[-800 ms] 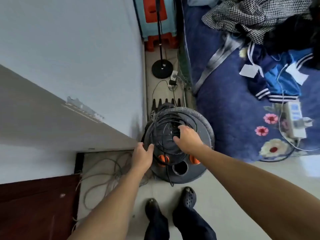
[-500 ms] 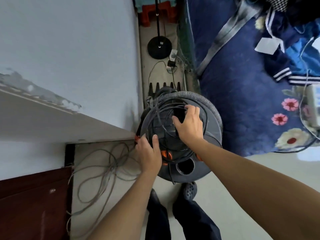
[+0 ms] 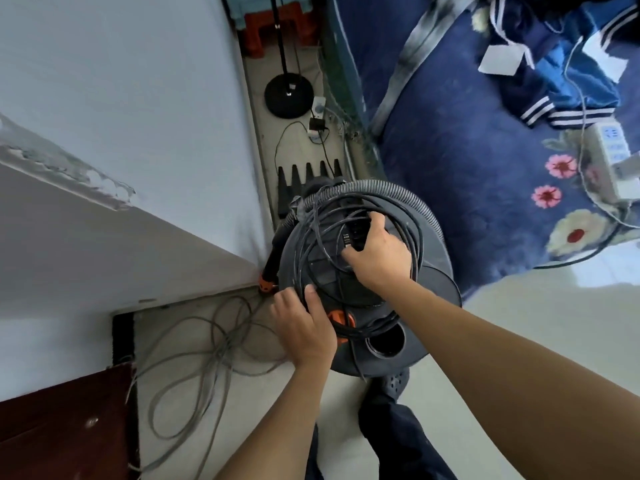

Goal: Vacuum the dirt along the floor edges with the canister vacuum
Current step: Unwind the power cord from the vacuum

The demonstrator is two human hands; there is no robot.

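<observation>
A dark grey canister vacuum (image 3: 438, 289) stands on the floor by the wall corner, seen from above. Its ribbed grey hose (image 3: 412, 197) and a black power cord (image 3: 311, 233) are coiled round its top. My right hand (image 3: 377, 252) grips the black handle at the centre of the lid, fingers curled round it. My left hand (image 3: 304, 327) rests on the vacuum's near left rim, thumb up by the cord, beside an orange latch (image 3: 341, 318). An open round port (image 3: 386, 342) shows on the near side.
A white wall (image 3: 138, 98) runs along the left. Loose grey cable (image 3: 204, 348) lies on the floor by a dark red door (image 3: 65, 424). A black lamp base (image 3: 289, 95), a black toothed nozzle (image 3: 308, 178) and a plug adapter (image 3: 317, 124) sit in the narrow gap beside the blue bed (image 3: 467, 150).
My right hand has slid further onto the lid and closed round the handle. My left hand has moved from the side onto the near rim. The view has come closer.
</observation>
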